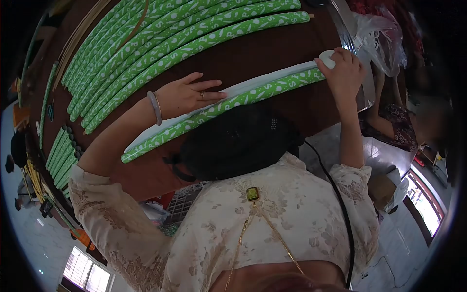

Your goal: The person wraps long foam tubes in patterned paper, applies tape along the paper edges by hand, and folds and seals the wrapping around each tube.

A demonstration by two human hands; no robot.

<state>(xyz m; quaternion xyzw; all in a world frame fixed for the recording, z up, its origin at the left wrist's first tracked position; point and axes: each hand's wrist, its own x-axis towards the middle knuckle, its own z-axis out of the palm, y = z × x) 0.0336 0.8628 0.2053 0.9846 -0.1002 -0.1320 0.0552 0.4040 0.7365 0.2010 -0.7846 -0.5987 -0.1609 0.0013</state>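
Note:
A green patterned paper tube [233,103] with a white strip [272,74] along its far side lies slantwise on the brown table in front of me. My left hand [187,97], with a bangle and a ring, rests fingers outstretched over the white strip near the tube's middle. At the tube's right end, my right hand [344,73] is closed around a small white round piece [329,59] that looks like a roll of tape. The hand partly hides it.
Several matching green rolls [194,44] lie side by side at the far left of the table [272,44]. Shorter green tubes [62,158] are stacked at left. A black bag [238,141] sits between me and the tube. Another person [396,131] is at right, near clear plastic [379,39].

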